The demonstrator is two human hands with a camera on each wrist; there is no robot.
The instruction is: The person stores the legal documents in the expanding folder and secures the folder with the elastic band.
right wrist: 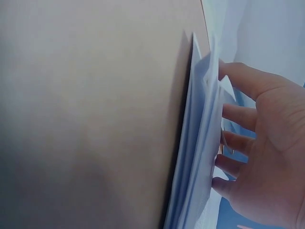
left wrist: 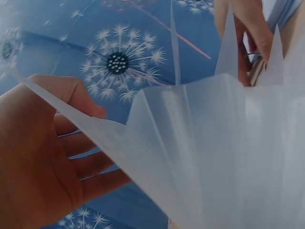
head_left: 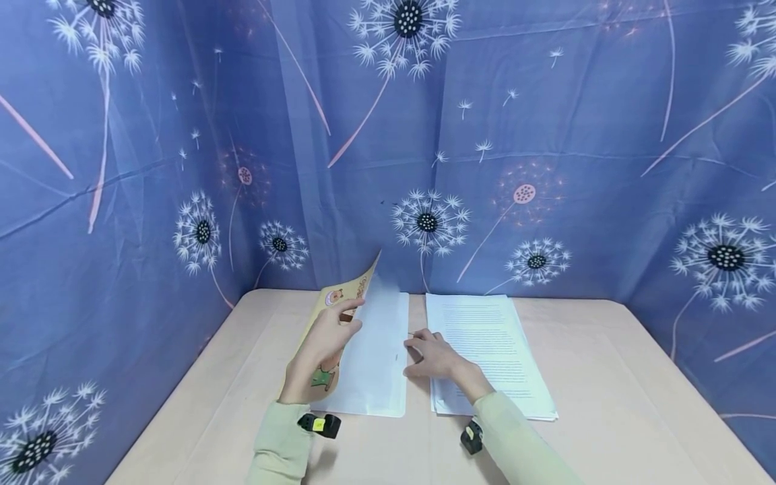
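Note:
An expanding folder [head_left: 376, 350] with translucent pockets lies left of centre. Its yellow cartoon-printed cover [head_left: 350, 289] stands partly lifted, tilted to the left. My left hand [head_left: 327, 333] lies against the outside of this cover, fingers mostly straight. In the left wrist view, the pleated pockets [left wrist: 190, 143] fan out beside the palm. At the folder's right edge, my right hand [head_left: 432, 357] has bent fingers and appears to hook a thin cord [right wrist: 228, 141]. Its fingertips are partly hidden behind layered white edges [right wrist: 200, 124] in the right wrist view.
A stack of printed paper [head_left: 479, 337] lies right of the folder, partly beneath my right wrist. Both rest on a pale table [head_left: 606, 377]. A blue dandelion-patterned cloth [head_left: 545, 135] hangs behind the table and along its sides.

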